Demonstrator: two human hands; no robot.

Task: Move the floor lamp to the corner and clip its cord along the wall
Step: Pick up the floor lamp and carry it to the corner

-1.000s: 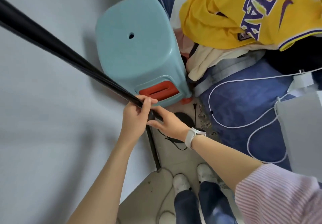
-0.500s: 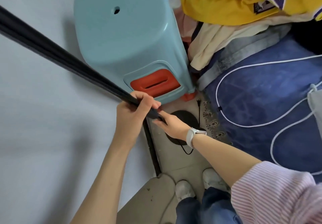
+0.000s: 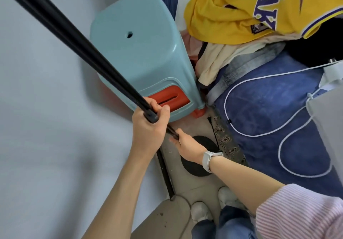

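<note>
Beside wall: floor lamp pole (image 3: 74, 39) leaned.
Left hand (image 3: 148, 127): fist wrapped round pole.
Right hand (image 3: 187, 145): fingers closed on pole lower down.

right hand (image 3: 187, 146) slid lower down lamp pole (image 3: 74, 39), camera view tilted up

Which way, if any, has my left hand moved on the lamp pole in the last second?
No, not noticeably. The left hand still grips the lamp pole right beside the stool's orange slot, as before; only the view has shifted.
</note>
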